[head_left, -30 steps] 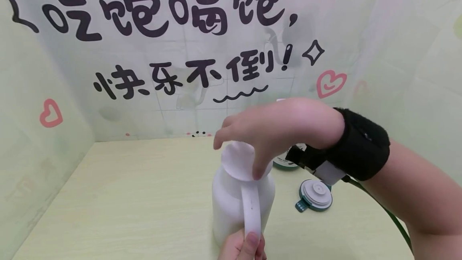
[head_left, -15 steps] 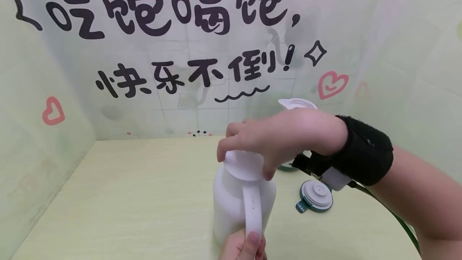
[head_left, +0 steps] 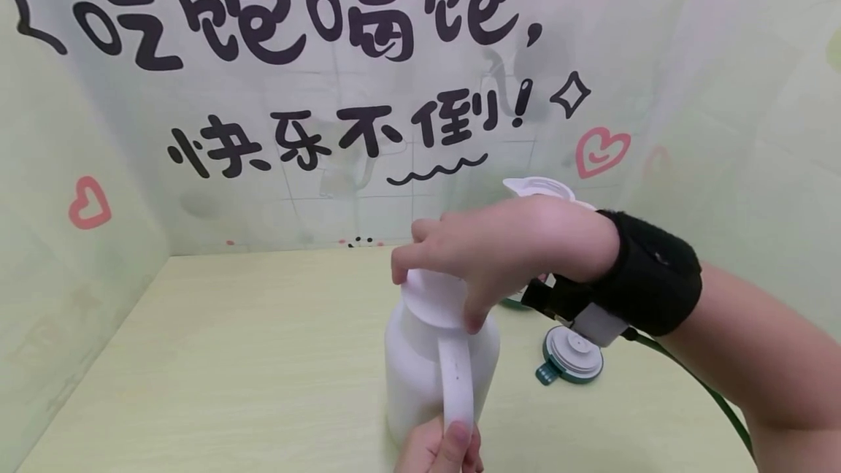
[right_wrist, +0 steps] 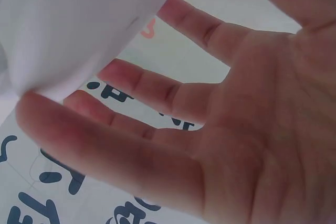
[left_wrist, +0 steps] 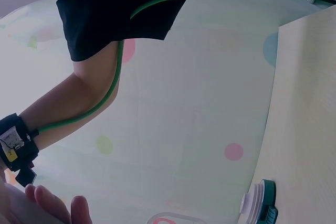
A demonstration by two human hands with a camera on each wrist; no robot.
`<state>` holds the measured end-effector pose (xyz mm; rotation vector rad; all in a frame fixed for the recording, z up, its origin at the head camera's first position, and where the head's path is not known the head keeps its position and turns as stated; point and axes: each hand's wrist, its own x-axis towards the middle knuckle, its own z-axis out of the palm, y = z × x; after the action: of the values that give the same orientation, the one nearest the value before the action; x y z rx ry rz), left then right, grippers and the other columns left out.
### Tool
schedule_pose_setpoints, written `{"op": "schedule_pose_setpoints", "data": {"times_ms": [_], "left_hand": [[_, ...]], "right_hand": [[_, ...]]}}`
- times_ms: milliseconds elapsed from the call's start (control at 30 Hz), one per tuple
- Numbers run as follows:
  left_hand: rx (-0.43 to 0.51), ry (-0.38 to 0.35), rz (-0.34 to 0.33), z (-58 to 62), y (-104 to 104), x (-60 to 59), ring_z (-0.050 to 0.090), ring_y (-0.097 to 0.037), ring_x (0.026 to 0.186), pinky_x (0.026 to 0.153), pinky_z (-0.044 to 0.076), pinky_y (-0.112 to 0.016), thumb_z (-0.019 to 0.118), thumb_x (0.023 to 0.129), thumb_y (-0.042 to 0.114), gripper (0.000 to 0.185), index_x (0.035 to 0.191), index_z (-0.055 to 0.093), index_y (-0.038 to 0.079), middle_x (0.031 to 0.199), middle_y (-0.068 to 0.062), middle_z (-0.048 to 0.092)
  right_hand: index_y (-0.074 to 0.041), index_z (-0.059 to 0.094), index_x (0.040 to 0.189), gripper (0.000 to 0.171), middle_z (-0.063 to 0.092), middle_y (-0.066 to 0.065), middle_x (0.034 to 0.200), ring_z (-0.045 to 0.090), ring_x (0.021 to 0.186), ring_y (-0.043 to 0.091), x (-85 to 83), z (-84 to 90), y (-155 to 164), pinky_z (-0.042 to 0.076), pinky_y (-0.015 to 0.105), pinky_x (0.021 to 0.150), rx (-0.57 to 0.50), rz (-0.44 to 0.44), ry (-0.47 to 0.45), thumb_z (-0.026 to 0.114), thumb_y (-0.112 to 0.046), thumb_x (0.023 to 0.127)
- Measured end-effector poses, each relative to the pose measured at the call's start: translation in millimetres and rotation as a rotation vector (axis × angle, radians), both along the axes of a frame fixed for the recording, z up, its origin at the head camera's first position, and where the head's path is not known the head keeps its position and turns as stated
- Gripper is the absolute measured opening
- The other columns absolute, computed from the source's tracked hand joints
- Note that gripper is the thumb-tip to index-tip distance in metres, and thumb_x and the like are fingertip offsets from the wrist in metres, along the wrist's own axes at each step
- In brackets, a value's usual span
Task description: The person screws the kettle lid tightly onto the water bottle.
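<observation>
A white jug [head_left: 410, 371] with a loop handle [head_left: 456, 385] stands upright on the table in the head view. My left hand [head_left: 436, 447] grips the lower part of that handle. Over the top, my right hand [head_left: 482, 247] holds the jug's white lid [head_left: 434, 298], thumb on the near right side and fingers across the far left. In the right wrist view, fingertips of the right hand [right_wrist: 226, 114] touch a smooth white surface [right_wrist: 68, 24]. The palm stays off it. Whether the lid sits fully down on the jug cannot be told.
A white-and-green cap [head_left: 573, 355] lies on the pale wooden table [head_left: 263, 356] right of the jug. Behind my right wrist stands a container with a white spouted top [head_left: 539, 185], mostly hidden. A green cable [head_left: 712, 393] trails along the right arm.
My right hand has settled slightly lower, its fingers closer around the lid. The spouted top behind now shows above the wrist. My left hand keeps its grip on the handle.
</observation>
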<state>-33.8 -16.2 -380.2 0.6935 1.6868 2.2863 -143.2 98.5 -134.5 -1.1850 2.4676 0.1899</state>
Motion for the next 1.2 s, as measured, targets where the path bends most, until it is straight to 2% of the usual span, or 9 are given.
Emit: {"op": "schedule_pose_setpoints", "data": {"times_ms": [233,567,867,1200], "left_hand": [[-0.03,0.033,0.021,0.9,0.5,-0.6,0.055,-0.006,0.067,0.059,0.047,-0.024,0.031,0.105,0.016,0.039,0.077,0.05,-0.002,0.065,-0.024,0.047],[-0.012,0.114,0.052,0.2,3.3,-1.6,0.055,-0.006,0.066,0.058,0.047,-0.023,0.029,0.104,0.008,0.036,0.076,0.05,-0.001,0.062,-0.021,0.046],[-0.015,0.146,0.08,0.2,4.4,-1.2,0.056,-0.006,0.065,0.057,0.047,-0.023,0.028,0.102,0.002,0.035,0.075,0.05,0.0,0.06,-0.019,0.046],[-0.012,0.141,0.078,0.1,3.9,-0.5,0.056,-0.006,0.065,0.057,0.047,-0.021,0.028,0.102,0.004,0.035,0.075,0.05,0.0,0.06,-0.02,0.046]], "right_hand": [[-0.025,0.048,0.127,0.063,0.047,-0.002,0.106,0.05,0.091,0.014,1.6,-0.7,-2.5,0.046,0.026,0.075,0.016,-0.049,0.008,0.081,-0.025,0.075],[-0.023,0.047,0.128,0.061,0.049,-0.001,0.102,0.054,0.084,0.016,3.9,0.2,-7.6,0.046,0.029,0.069,0.059,-0.117,0.041,0.078,-0.036,0.077],[-0.019,0.05,0.127,0.061,0.052,-0.002,0.097,0.053,0.083,0.014,3.4,-1.7,-9.9,0.046,0.029,0.069,0.092,-0.12,0.092,0.075,-0.047,0.079],[-0.018,0.052,0.124,0.06,0.054,-0.003,0.095,0.053,0.084,0.013,3.6,-4.2,-11.6,0.045,0.029,0.069,0.097,-0.151,0.113,0.072,-0.052,0.079]]}}
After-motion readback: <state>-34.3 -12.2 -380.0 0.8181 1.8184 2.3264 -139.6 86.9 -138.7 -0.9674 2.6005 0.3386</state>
